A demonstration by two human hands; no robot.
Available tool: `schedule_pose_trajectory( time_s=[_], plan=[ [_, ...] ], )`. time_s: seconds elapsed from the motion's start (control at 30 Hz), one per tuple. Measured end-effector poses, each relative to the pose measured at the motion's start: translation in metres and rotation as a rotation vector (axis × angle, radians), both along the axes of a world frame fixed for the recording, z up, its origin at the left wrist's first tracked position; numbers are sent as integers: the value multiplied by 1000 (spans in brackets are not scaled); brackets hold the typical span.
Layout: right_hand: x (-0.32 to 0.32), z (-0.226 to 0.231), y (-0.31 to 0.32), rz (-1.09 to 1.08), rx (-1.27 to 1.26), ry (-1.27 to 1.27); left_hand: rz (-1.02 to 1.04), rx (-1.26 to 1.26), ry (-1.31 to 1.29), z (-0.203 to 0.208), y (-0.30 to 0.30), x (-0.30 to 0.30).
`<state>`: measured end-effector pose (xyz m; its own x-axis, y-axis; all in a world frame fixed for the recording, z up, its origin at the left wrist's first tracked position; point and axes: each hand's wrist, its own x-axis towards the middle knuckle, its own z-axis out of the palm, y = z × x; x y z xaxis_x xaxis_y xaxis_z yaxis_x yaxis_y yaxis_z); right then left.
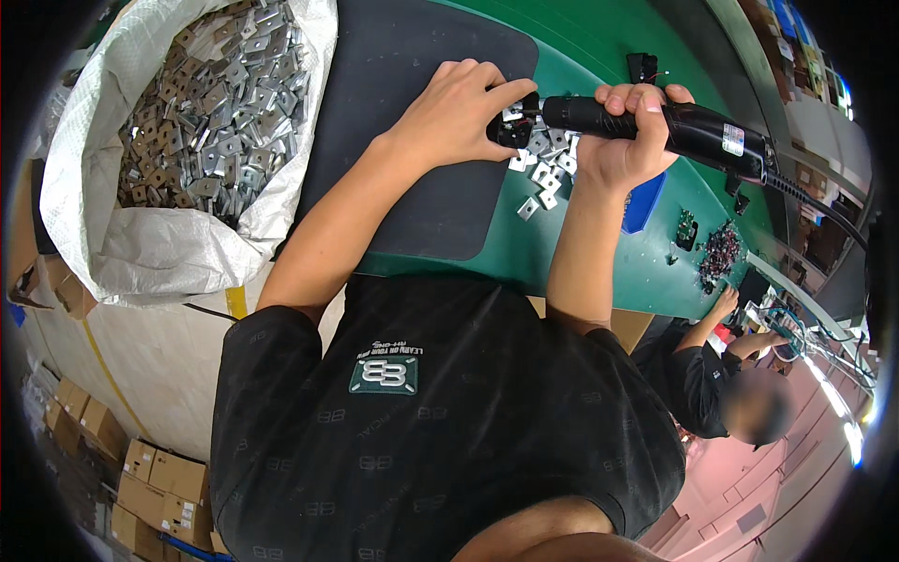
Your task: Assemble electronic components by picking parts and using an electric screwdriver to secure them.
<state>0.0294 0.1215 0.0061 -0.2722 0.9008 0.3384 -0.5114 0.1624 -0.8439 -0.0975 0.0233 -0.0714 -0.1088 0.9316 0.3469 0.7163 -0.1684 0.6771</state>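
Note:
My left hand (454, 112) grips a small black part (508, 132) with bits of bright metal on it, between thumb and fingers at the right edge of a dark mat (412, 84). Wrapped round a black electric screwdriver (702, 136) are the fingers of my right hand (629, 140). The tool lies nearly level, its tip pointing left and meeting the black part; the exact contact is too small to make out. Just below the tip, loose silvery metal clips (543, 178) lie scattered on the green table (524, 253), partly hidden by my right wrist.
A white woven sack (80, 197) full of metal clips (225, 131) stands at the left. Right of my forearm are a blue tray (644, 203), a circuit board (687, 228) and a heap of small dark pieces (719, 251). The tool's cord (824, 208) trails right. A co-worker (693, 375) sits beyond.

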Motion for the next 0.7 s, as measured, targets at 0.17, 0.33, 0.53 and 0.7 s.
schedule_pose_trajectory(
  time_s=[0.17,0.33,0.53,0.7],
  plan=[
    [1,0,0,32,31,7,3,-10,-2,-1,1,-1],
    [1,-1,1,66,31,-1,8,3,-7,-2,0,-1],
    [3,-4,0,154,88,-16,-7,-18,-31,-1,2,-1],
    [-5,-9,0,207,65,-31,13,-39,-42,-3,2,-5]
  ],
)
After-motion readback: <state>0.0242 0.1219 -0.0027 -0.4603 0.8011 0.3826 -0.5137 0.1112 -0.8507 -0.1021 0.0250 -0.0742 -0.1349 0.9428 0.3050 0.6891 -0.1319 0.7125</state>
